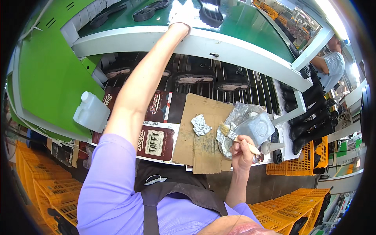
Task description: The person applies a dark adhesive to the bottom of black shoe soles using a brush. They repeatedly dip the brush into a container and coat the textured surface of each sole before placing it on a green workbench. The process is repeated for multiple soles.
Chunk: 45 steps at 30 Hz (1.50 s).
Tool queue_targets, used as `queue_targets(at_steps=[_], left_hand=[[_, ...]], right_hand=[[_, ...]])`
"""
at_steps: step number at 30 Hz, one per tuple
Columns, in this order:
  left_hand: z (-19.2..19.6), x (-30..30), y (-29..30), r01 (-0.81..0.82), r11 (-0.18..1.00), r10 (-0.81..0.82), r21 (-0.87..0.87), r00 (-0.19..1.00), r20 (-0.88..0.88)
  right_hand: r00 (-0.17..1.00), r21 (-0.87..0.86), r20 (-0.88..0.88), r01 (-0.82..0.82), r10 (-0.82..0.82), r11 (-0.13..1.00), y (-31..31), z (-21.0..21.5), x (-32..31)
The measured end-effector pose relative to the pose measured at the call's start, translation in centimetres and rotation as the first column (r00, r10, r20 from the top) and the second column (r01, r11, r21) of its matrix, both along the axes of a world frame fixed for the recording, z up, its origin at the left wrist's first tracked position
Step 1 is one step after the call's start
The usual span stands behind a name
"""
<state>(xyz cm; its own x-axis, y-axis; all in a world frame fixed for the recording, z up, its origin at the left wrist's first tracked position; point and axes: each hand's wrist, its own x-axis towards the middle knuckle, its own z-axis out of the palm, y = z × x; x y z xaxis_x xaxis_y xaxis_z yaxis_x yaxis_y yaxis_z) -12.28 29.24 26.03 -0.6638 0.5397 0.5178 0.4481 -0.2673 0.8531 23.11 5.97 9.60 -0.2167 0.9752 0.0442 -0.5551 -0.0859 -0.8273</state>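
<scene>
My left hand point(181, 15), in a white glove, reaches over the frame onto the green conveyor belt point(250, 23). Glare and the picture's upper edge hide its fingers. A black shoe sole point(150, 10) lies to its left, another dark sole point(211, 13) close on its right. Closed around a wooden handle, my bare right hand point(243, 152) holds a brush point(232, 135). Its bristles hover by crumpled foil and plastic wrap point(224, 144) next to a translucent square container point(256, 129). A white nozzle bottle point(272, 147) lies beside that hand.
Stained cardboard point(203, 152) bears a foil scrap point(201, 125). A white jug point(92, 112) stands left, beside a green machine point(47, 70). Boots point(194, 76) rest on rollers beneath the belt. Orange crates point(291, 160) flank me; a person point(331, 66) is at far right.
</scene>
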Motion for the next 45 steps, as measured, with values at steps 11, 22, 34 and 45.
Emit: queue_targets(at_steps=[11, 22, 34, 45], left_hand=[[-2.3, 2.7, -2.6, 0.31, 0.723, -0.331, 0.617, 0.94, -0.083], [-23.0, 7.5, -32.6, 0.46, 0.829, -0.513, -0.319, 0.852, -0.105], [-22.1, -9.4, -35.4, -0.128, 0.636, -0.02, -0.761, 0.983, -0.182], [-24.2, -15.7, -33.1, 0.064, 0.259, -0.412, -0.964, 0.91, -0.05]], right_hand=[[0.973, 0.022, 0.205, -0.11, 0.103, 0.994, -2.3, -0.7, -2.9], [0.895, 0.043, 0.435, -0.124, 0.093, 0.991, -2.7, -2.7, -0.9], [0.905, 0.037, 0.409, -0.139, 0.112, 0.99, -2.7, -2.9, -2.8], [0.872, 0.023, 0.479, -0.125, 0.099, 0.992, -2.6, -2.3, -3.2]])
